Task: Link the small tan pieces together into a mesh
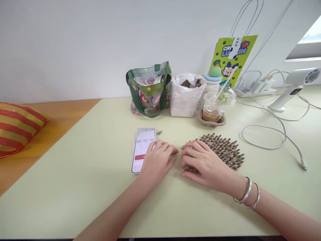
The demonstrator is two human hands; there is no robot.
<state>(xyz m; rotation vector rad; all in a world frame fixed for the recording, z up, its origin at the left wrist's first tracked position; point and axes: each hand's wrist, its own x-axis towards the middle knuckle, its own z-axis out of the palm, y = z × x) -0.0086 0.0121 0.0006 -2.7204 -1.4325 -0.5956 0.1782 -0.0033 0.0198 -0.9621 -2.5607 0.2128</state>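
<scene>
Brown bits (225, 149) are bunched on the worktop (75, 187), part-covered by the right hand (202, 164); both it and the left hand (159, 159) are half-curled, grips can't be told, light touch advised so none's knocked

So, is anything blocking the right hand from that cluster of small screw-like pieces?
Nothing visible is: the right hand is over the left end of the cluster of small screw-like pieces. The plastic cup stands beyond it, toward the wall.
</scene>
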